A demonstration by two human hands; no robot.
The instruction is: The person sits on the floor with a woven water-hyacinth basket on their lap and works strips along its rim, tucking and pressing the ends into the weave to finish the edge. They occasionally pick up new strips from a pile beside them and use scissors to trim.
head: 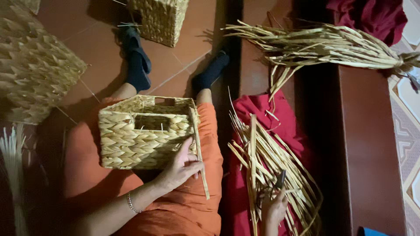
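A rectangular woven straw basket (140, 135) with a handle slot lies on its side on my lap, over orange trousers. My left hand (181, 168), with a thin bracelet on the wrist, grips the basket's lower right corner. Its thumb rests by a loose flat strand (200, 161) hanging off that edge. My right hand (273, 209) is down at my right side, closed on dark scissors (279, 180). The scissors point up into a pile of dry straw strands (267, 161) spread over a red cloth (262, 109).
A second woven basket (159, 19) stands beyond my dark-socked feet. A large woven piece (33, 70) lies at the left, with thin pale sticks (13, 166) below it. A tied straw bundle (323, 43) lies on a dark wooden bench (372, 144) at the right.
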